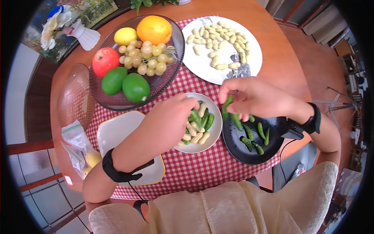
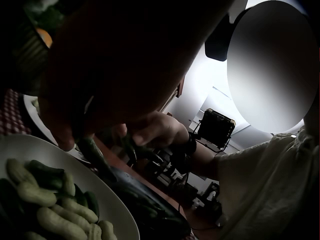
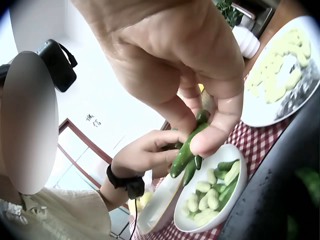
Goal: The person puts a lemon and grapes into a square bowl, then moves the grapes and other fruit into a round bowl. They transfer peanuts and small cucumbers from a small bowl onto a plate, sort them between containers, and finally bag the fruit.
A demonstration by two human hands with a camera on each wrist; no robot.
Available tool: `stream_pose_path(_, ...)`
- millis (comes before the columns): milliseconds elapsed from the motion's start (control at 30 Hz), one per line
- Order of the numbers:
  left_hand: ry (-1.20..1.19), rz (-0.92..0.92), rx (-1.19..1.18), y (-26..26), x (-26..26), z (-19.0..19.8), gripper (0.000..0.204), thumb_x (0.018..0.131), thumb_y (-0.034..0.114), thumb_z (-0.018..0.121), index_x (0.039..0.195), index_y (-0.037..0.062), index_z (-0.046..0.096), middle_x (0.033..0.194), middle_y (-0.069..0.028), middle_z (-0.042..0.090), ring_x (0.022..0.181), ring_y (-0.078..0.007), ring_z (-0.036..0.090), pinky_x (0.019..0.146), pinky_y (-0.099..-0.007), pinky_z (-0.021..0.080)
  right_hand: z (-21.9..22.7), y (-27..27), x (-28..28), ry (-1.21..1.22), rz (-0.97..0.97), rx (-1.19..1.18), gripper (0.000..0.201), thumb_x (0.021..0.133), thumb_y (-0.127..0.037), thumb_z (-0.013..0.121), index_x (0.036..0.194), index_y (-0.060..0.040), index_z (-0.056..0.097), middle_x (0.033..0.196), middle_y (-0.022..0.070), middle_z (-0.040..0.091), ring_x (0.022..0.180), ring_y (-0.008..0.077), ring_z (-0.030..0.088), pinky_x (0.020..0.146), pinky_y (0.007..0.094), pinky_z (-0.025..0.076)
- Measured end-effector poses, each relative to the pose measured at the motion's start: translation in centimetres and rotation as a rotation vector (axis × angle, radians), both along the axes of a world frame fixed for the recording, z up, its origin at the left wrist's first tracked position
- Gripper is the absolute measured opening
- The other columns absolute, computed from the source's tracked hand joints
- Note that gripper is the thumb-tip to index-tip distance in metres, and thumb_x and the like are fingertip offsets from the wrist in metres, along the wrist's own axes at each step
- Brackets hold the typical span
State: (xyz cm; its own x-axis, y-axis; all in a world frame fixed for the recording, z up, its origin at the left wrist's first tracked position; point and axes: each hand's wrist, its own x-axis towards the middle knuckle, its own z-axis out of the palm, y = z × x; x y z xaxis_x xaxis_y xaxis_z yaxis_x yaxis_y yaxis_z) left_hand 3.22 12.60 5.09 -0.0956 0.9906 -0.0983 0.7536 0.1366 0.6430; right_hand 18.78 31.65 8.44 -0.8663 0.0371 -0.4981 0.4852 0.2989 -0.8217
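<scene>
My left hand is over a white bowl and pinches a small green chili pepper at its fingertips. Below it, the bowl holds unshelled peanuts mixed with green peppers. To the right, my right hand hovers above a black plate, thumb and fingers pinching a small bunch of green peppers that point downward. Several loose green peppers lie on the black plate. In the right wrist view, the bunch overlaps the bowl's far rim.
Behind the bowl stands a ribbed fruit dish with grapes, an orange and other fruit. A large white plate of peanuts is at the back right. An off-white tray lies under my left forearm, beside a plastic bag. A checked cloth covers the table's middle.
</scene>
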Motion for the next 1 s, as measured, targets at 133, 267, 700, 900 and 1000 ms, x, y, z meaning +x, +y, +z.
stream_pose_path(133,-0.054,0.035,-0.113,-1.9,-0.9,-1.6,0.025,0.084,-0.002,0.055,0.108,0.0009,0.061,0.108,-0.0150,0.056,0.095,-0.0349,0.060,0.083,-0.0404,0.049,-3.2,-1.9,-2.4,0.048,-0.002,-0.073,0.015,0.089,0.001,0.058,0.103,-0.0014,0.054,0.087,0.0058,0.062,0.068,0.0101,0.062,0.058,0.0247,0.051)
stream_pose_path(267,-0.005,0.082,-0.084,-2.7,-0.8,-2.7,0.028,0.084,-0.001,0.056,0.111,0.0012,0.060,0.114,-0.0150,0.054,0.097,-0.0354,0.060,0.083,-0.0411,0.049,-4.9,-2.9,-3.6,0.160,0.089,0.193,0.017,0.084,0.002,0.059,0.101,-0.0001,0.055,0.084,0.0101,0.062,0.066,0.0153,0.064,0.059,0.0296,0.051)
stream_pose_path(700,-0.056,0.049,0.058,-4.1,1.0,-2.6,0.044,0.084,0.001,0.059,0.126,0.0021,0.046,0.130,-0.0188,0.038,0.100,-0.0386,0.058,0.080,-0.0434,0.051,-5.0,-3.8,-2.7,0.429,0.363,0.383,0.021,0.086,-0.014,0.064,0.103,-0.0059,0.056,0.074,0.0124,0.061,0.063,0.0299,0.062,0.060,0.0391,0.048)
stream_pose_path(900,0.105,0.110,0.074,-3.2,1.4,-0.8,0.034,0.086,0.006,0.059,0.119,0.0008,0.052,0.120,-0.0167,0.048,0.097,-0.0340,0.061,0.078,-0.0404,0.053,-1.8,0.0,-3.1,0.312,0.284,0.596,0.033,0.087,-0.023,0.064,0.113,-0.0057,0.056,0.075,0.0142,0.062,0.074,0.0315,0.066,0.068,0.0396,0.052)
stream_pose_path(1000,0.188,0.063,0.171,-1.7,1.3,-0.5,0.033,0.086,0.008,0.060,0.118,-0.0008,0.053,0.123,-0.0170,0.048,0.100,-0.0318,0.060,0.082,-0.0393,0.052,-1.8,5.2,-4.6,0.268,0.246,0.766,0.050,0.084,-0.030,0.067,0.123,-0.0040,0.051,0.112,0.0228,0.057,0.104,0.0379,0.059,0.090,0.0431,0.047)
